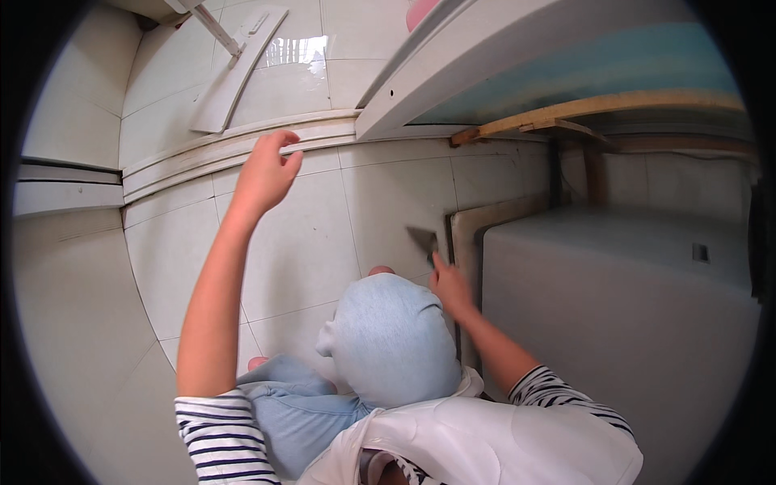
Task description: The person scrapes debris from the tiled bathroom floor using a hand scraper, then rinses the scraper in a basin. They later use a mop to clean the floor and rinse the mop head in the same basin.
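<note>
In my right hand [451, 288] is a scraper [422, 240] with a flat triangular blade, somewhat blurred. Its blade is over the tiled floor [291, 242], beside the raised edge at the foot of a large grey box; whether it touches the tiles I cannot tell. My left hand [270, 170] reaches forward over the near side of a white sliding-door track [242, 151]. Its thumb and fingers are bent and apart, with nothing seen between them. My knee in light blue trousers [394, 339] rises between my arms.
The large grey box [606, 291] stands close on my right. Wooden bars [594, 106] run beneath a teal panel [582, 66] in a white frame [473, 66]. Beyond the track, a white flat base with a pole [239, 73] rests on the tiles. A wall [66, 291] borders the left.
</note>
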